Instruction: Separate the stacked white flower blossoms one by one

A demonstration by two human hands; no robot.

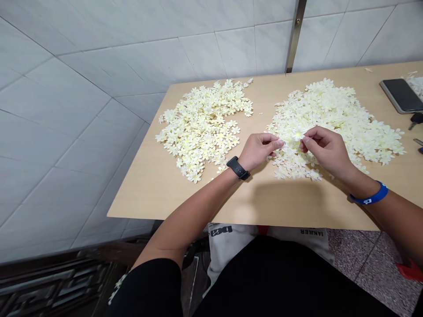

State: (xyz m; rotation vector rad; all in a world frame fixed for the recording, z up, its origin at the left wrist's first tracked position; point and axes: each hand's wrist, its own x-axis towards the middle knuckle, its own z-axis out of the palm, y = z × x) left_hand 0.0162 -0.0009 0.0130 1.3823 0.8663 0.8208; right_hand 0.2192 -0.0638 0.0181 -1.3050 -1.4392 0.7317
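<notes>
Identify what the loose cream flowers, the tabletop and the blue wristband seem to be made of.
The flowers look like thin fabric or foam, matte, flat and identical. The tabletop looks like wood-look laminate, smooth with a faint sheen. The blue wristband looks like silicone, smooth and glossy.

Matt fabric blossoms (201, 132) lie on a smooth laminate tabletop (148, 185) beside glossy tiles (82, 101).

Your left hand (259, 150): pinched, just beside a cream artificial blossom (298, 135)
Your right hand (327, 152): pinched at that blossom
Your tabletop (158, 185): left pile (201, 127), right pile (337, 119)
</notes>
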